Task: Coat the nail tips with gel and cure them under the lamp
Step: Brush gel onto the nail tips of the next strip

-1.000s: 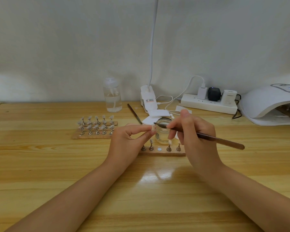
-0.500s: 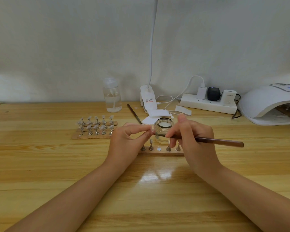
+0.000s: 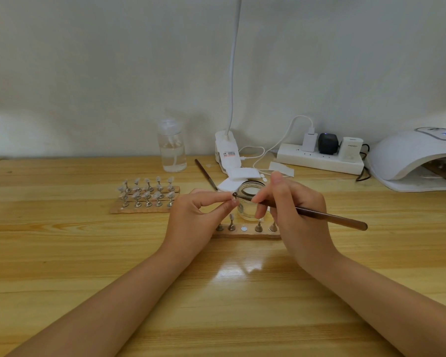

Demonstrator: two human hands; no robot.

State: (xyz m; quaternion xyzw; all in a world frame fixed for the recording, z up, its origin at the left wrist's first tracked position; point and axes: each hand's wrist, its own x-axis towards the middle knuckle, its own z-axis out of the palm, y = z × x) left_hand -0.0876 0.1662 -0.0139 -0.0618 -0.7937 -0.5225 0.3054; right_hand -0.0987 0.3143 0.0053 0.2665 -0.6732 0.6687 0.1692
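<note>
A: Our left hand [image 3: 198, 215] pinches a nail tip [image 3: 233, 201] between thumb and forefinger, in front of the glass jar [image 3: 250, 199].

B: Our right hand [image 3: 294, 210] grips the brush [image 3: 319, 215], its head touching that tip. The curing lamp [image 3: 407, 155] sits at two o'clock on the bench [image 3: 62, 253].

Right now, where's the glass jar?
Head view, centre of the table: the glass jar stands just behind the near holder strip, between the left hand and right hand, with white pads behind it.
</note>
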